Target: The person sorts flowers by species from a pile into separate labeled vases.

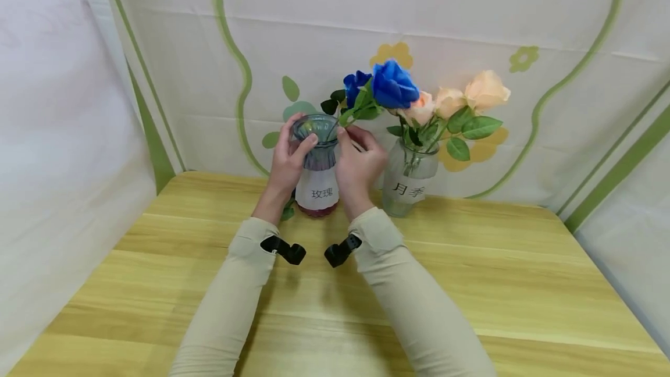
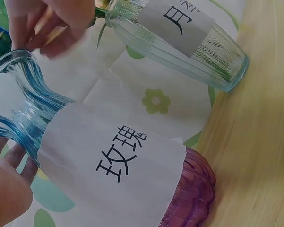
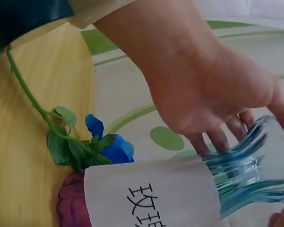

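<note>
A glass vase (image 1: 316, 162), blue-tinted at the neck and purple at the base, stands upright with a white paper label (image 2: 118, 156) around its body. My left hand (image 1: 289, 159) grips it at the neck, thumb by the rim. My right hand (image 1: 361, 162) pinches the stem of blue roses (image 1: 394, 85) at the rim's right side; the blooms lean right, over the neighbouring vase's flowers. Where the stem ends is hidden. Behind the labelled vase, another blue rose (image 3: 117, 149) lies with its green stem (image 3: 30, 97) along the table.
To the right stands a clear glass vase (image 1: 395, 199) with a paper label, holding several peach roses (image 1: 487, 91). Both vases are near the back edge of the wooden table (image 1: 471, 284). A patterned cloth backdrop (image 1: 314, 34) hangs right behind them, with white cloth at the sides.
</note>
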Demonstrator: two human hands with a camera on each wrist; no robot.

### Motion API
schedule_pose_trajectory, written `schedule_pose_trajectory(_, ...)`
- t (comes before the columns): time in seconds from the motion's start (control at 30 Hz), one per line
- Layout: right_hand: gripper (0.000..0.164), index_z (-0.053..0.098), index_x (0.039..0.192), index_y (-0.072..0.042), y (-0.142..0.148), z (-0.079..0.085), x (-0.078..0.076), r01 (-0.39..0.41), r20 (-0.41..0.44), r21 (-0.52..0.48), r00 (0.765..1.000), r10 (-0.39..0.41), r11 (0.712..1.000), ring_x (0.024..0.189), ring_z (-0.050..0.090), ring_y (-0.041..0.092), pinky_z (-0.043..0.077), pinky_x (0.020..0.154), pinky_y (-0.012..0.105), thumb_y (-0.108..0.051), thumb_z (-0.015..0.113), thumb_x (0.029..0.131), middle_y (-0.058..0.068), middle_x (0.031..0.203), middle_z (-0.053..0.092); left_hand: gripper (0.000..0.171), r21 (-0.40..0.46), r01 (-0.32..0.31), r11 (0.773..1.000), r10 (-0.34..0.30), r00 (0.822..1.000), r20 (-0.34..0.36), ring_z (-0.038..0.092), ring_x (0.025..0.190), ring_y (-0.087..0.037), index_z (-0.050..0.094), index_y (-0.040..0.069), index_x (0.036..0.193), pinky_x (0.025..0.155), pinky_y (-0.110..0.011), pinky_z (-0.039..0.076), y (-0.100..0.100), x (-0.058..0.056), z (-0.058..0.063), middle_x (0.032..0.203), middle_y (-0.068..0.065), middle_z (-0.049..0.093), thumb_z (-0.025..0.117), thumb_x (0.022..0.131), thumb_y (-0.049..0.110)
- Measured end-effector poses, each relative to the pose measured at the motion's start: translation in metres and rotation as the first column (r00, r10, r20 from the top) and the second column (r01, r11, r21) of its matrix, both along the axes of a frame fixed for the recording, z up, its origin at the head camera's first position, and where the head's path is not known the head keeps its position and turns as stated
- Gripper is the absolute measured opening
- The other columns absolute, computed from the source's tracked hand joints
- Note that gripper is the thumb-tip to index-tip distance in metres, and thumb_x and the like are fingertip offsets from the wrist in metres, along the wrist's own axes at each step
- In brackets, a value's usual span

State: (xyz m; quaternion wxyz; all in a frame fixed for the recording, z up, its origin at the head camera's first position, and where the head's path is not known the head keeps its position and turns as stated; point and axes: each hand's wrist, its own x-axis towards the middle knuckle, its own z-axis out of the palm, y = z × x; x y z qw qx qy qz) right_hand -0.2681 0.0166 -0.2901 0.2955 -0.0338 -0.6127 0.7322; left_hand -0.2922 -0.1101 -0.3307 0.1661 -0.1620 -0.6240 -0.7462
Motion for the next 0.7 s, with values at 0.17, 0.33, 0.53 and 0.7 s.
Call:
schedule_pose_trajectory(0.17,0.022,0.083,0.114,-0.008,0.006,-0.003,-0.002,-0.094,0.091,-0.019,0.991,0.096,0.995,0.103,0.070,0.016,0.058,0.086,0.028,-0.021,0.080,0.097,0.008,0.117,0.078,0.064,-0.009,0.009,1.000,-0.009,1.000,-0.019,0.056,0.124,-0.023,0.034,0.010,0.163,0.099,-0.029,0.048,0.004,0.000,0.001,0.161,-0.014,0.043,0.060,0.105,0.016)
schedule_pose_trajectory(0.33,0.031,0.078,0.129,-0.010,0.015,-0.008,0.002,-0.225,0.091,-0.096,0.968,0.233,0.970,0.103,0.068,0.012,0.059,0.098,0.038,-0.021,0.075,0.100,0.006,0.129,0.075,0.062,-0.019,-0.007,1.000,0.007,1.000,-0.024,0.055,0.121,-0.019,0.035,0.011,0.162,0.100,-0.029,0.045,0.005,0.000,0.001,0.164,-0.010,0.041,0.060,0.105,0.015)
schedule_pose_trajectory(0.53,0.040,0.070,0.140,-0.007,0.030,-0.017,0.007,-0.346,0.079,-0.110,0.931,0.355,0.932,0.107,0.069,0.013,0.051,0.113,0.056,-0.018,0.074,0.101,0.011,0.133,0.072,0.063,-0.013,-0.005,1.000,0.005,0.999,-0.033,0.055,0.125,-0.020,0.034,0.009,0.162,0.101,-0.028,0.046,0.004,-0.001,0.000,0.165,-0.008,0.040,0.059,0.105,0.012)
schedule_pose_trajectory(0.7,0.042,0.069,0.142,-0.015,0.049,-0.027,0.013,-0.382,0.117,-0.008,0.917,0.380,0.924,0.119,0.069,0.015,0.057,0.106,0.039,-0.020,0.075,0.101,0.012,0.140,0.071,0.063,-0.004,0.011,1.000,-0.011,0.999,-0.034,0.056,0.126,-0.021,0.033,0.009,0.163,0.101,-0.028,0.047,0.004,-0.002,0.000,0.164,-0.010,0.041,0.058,0.105,0.013)
